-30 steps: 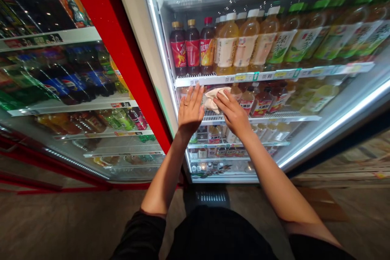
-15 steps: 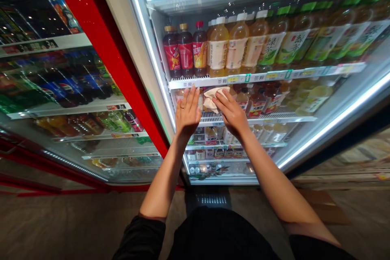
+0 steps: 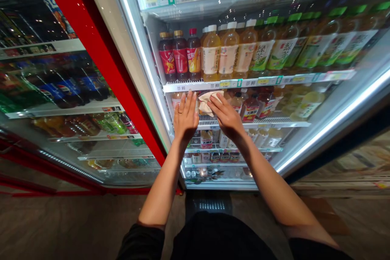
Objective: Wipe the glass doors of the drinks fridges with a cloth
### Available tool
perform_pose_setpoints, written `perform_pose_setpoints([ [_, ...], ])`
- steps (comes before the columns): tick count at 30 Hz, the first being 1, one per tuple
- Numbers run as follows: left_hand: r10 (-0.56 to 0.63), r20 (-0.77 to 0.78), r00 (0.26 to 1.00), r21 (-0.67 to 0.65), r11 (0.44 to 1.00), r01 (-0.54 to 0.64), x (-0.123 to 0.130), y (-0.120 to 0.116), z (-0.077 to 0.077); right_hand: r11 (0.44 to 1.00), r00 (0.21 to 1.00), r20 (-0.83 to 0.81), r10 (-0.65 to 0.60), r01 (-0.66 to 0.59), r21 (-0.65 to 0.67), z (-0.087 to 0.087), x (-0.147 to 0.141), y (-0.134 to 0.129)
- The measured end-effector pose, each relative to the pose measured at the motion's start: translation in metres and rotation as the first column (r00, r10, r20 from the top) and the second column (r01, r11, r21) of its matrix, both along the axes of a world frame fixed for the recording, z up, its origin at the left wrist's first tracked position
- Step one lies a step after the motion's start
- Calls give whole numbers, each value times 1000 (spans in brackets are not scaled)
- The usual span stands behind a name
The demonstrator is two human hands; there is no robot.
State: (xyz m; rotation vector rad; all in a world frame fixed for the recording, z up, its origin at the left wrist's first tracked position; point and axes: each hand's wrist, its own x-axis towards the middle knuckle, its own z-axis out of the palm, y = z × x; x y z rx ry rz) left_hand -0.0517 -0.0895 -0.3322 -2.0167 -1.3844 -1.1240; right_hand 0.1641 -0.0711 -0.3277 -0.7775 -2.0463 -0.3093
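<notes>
A glass fridge door (image 3: 146, 130) stands in front of me, with lit shelves of bottled drinks behind it. My left hand (image 3: 185, 118) lies flat against the glass, fingers stretched upward, a ring on one of them. Just right of it, my right hand (image 3: 227, 114) presses a crumpled cream cloth (image 3: 206, 103) to the door, its fingers over the cloth's right side. Both hands are just below the shelf edge with price labels (image 3: 256, 82). Part of the cloth is hidden under my fingers.
Dark red-labelled bottles (image 3: 180, 57) and green-capped tea bottles (image 3: 286, 44) line the shelf above my hands. To the left is a red-framed fridge (image 3: 100, 69) with more drinks. A brown cardboard piece (image 3: 324, 215) lies on the floor at right.
The view has shifted slightly, so the shelves appear a little further left and lower. Both hands keep nearly the same places on the glass, the cloth still under my right hand.
</notes>
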Motion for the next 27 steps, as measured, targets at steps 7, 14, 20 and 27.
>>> perform_pose_setpoints([
  [7, -43, -18, 999, 12, 999, 43, 9, 4, -7, 999, 998, 65, -17, 15, 37, -5, 8, -2],
  [14, -4, 6, 1000, 20, 1000, 4, 27, 5, -7, 996, 999, 49, -18, 14, 89, 0, 11, -7],
  [20, -3, -32, 999, 3, 1000, 3, 39, 3, -4, 998, 996, 80, 24, -28, 57, 2, 27, -3],
  [27, 23, -67, 998, 9, 1000, -22, 53, -2, 3, 994, 997, 61, 53, -58, 88, 7, 36, 2],
])
